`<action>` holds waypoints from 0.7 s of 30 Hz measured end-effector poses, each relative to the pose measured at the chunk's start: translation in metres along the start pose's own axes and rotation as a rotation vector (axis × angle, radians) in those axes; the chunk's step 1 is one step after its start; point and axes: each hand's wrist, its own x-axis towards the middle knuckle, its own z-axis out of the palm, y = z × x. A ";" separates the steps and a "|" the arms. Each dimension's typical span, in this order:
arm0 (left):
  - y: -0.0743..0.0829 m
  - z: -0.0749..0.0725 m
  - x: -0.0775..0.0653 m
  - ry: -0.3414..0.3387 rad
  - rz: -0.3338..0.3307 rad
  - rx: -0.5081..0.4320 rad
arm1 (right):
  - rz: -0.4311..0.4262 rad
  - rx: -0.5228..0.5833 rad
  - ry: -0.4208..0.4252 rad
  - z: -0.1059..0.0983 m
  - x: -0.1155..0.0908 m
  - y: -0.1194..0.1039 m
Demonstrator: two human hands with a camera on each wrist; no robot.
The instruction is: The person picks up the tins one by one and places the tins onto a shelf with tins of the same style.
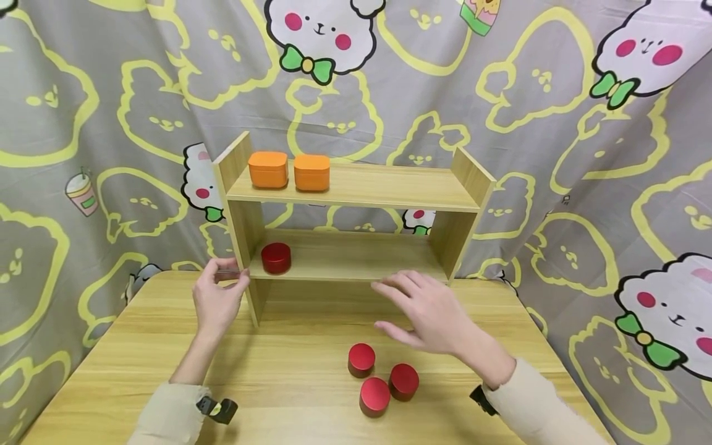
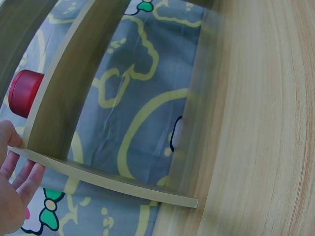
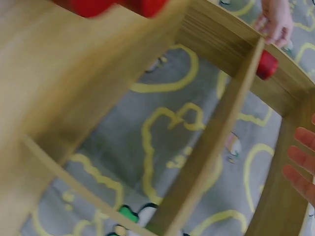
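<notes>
My left hand [image 1: 219, 296] pinches the front edge of the left side panel of a wooden shelf [image 1: 361, 253], about level with the middle board. In the left wrist view the thumb lies on one side of the panel and the fingers [image 2: 30, 182] on the other. My right hand [image 1: 419, 312] hovers before the middle board with its fingers apart, holding nothing. On that board, near the left panel, stands a red round tin [image 1: 276, 258]. Three more red tins sit close together on the table, below my right hand: one farther back [image 1: 361, 360], two nearer [image 1: 403, 381].
Two orange boxes [image 1: 268, 170] stand side by side at the left of the top board. The shelf is on a wooden table [image 1: 300, 371]. A grey patterned curtain [image 1: 345, 105] hangs behind and at both sides.
</notes>
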 end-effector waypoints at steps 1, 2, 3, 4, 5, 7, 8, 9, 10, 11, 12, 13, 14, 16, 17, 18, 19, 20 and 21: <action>0.000 0.000 0.000 -0.001 -0.002 0.000 | 0.006 0.001 -0.010 0.002 -0.006 -0.002; 0.000 0.000 0.000 -0.002 -0.003 0.000 | 0.014 0.000 -0.024 0.004 -0.011 -0.004; 0.000 0.000 -0.001 -0.002 -0.004 -0.001 | 0.022 0.000 -0.037 0.006 -0.017 -0.006; 0.000 0.000 -0.001 -0.002 -0.004 -0.002 | 0.031 0.003 -0.052 0.008 -0.022 -0.007; 0.000 0.000 -0.001 -0.003 -0.005 -0.003 | 0.040 0.007 -0.064 0.010 -0.027 -0.009; 0.000 0.000 0.000 -0.005 -0.006 -0.005 | 0.052 0.014 -0.090 0.012 -0.036 -0.012; 0.000 0.000 0.000 -0.005 -0.007 -0.004 | 0.054 0.014 -0.102 0.014 -0.041 -0.013; 0.000 0.000 0.000 -0.005 -0.008 -0.003 | 0.055 0.019 -0.107 0.016 -0.045 -0.014; 0.000 0.000 0.000 -0.006 -0.009 -0.001 | 0.055 0.023 -0.110 0.018 -0.049 -0.015; 0.000 0.000 0.000 -0.006 -0.011 0.000 | 0.055 0.027 -0.113 0.019 -0.053 -0.016; 0.000 0.000 -0.001 -0.005 -0.013 0.003 | 0.052 0.031 -0.115 0.022 -0.056 -0.017; 0.000 0.000 -0.001 -0.003 -0.014 0.005 | 0.049 0.038 -0.116 0.024 -0.060 -0.018; 0.000 0.000 -0.001 0.000 -0.015 0.008 | 0.049 0.043 -0.121 0.027 -0.064 -0.019; 0.000 0.000 -0.001 0.002 -0.013 0.009 | 0.045 0.057 -0.129 0.031 -0.072 -0.021; 0.000 0.000 -0.001 0.002 -0.011 0.009 | 0.043 0.061 -0.135 0.033 -0.075 -0.022; 0.000 0.000 -0.001 0.002 -0.009 0.009 | 0.041 0.068 -0.139 0.034 -0.079 -0.023; 0.000 0.000 -0.001 0.000 -0.006 0.008 | 0.042 0.074 -0.149 0.036 -0.082 -0.025; 0.000 0.000 -0.001 -0.001 -0.004 0.007 | 0.041 0.074 -0.158 0.037 -0.085 -0.026; 0.000 0.000 -0.001 -0.004 -0.001 0.006 | 0.042 0.075 -0.168 0.037 -0.088 -0.027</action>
